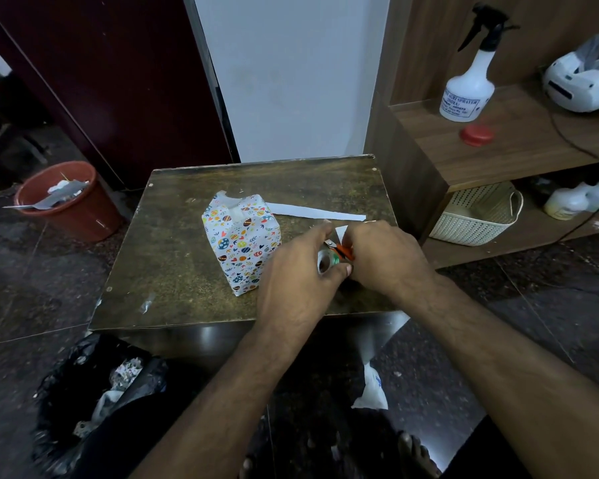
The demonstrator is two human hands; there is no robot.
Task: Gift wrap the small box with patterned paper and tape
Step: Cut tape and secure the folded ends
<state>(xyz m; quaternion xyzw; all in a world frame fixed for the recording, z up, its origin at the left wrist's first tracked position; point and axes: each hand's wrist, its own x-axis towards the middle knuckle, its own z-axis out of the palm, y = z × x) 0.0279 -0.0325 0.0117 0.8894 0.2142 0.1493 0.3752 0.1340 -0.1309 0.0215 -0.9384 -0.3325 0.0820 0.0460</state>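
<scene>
The small box, covered in patterned paper, is standing upright on the dark table, left of the hands. Just beside it, a tape roll is being gripped by the left hand. Orange-handled scissors are being clasped by the right hand. A white paper strip is lying behind.

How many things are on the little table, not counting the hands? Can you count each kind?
Wrapped box: 1
Tape roll: 1
Scissors: 1
White paper strip: 1
Total: 4
The left hand holds the tape roll; the right hand holds the scissors.
</scene>
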